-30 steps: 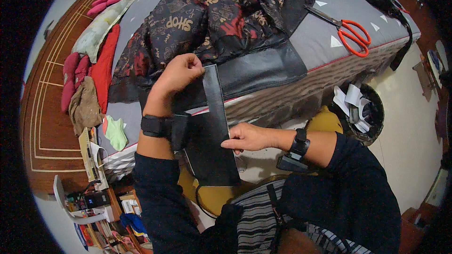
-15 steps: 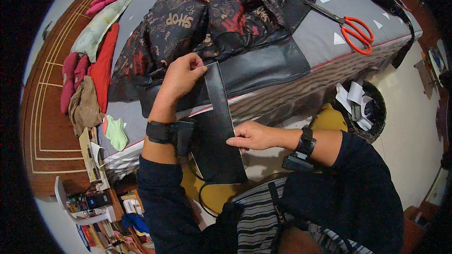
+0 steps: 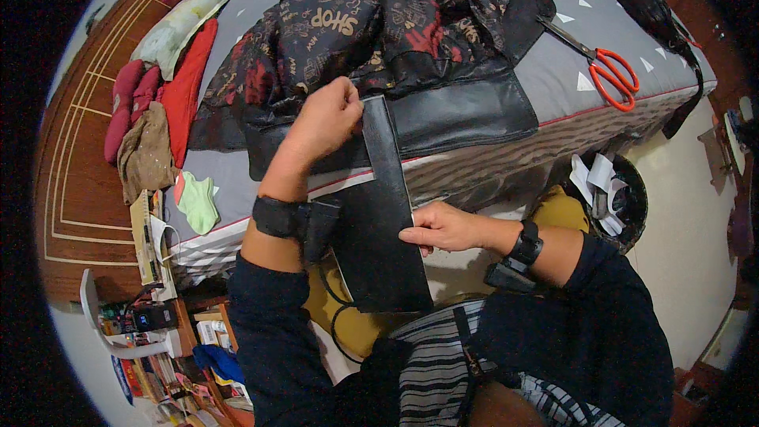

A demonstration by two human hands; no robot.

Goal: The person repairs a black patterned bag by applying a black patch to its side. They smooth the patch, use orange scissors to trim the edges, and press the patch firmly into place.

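A jacket (image 3: 324, 28) is lying on the bed (image 3: 557, 87) behind a panel (image 3: 386, 253), scissors (image 3: 591, 54) are resting to the jacket's right, a sock (image 3: 198, 202) to its left, and a bin (image 3: 637, 217) is standing on the floor (image 3: 680, 213) right of the panel.

Moderate indoor light, apparently from above, leaves a soft sheen on the black leather (image 3: 387, 245) and the jacket (image 3: 466, 111). The floor (image 3: 668, 221) looks pale and bright; the dark sleeves (image 3: 273, 332) lose detail. Fisheye distortion bows the brown panel (image 3: 79, 213) at left. Black vignetting swallows the corners, grain speckles the dim rim, and the books (image 3: 162, 383) look soft.
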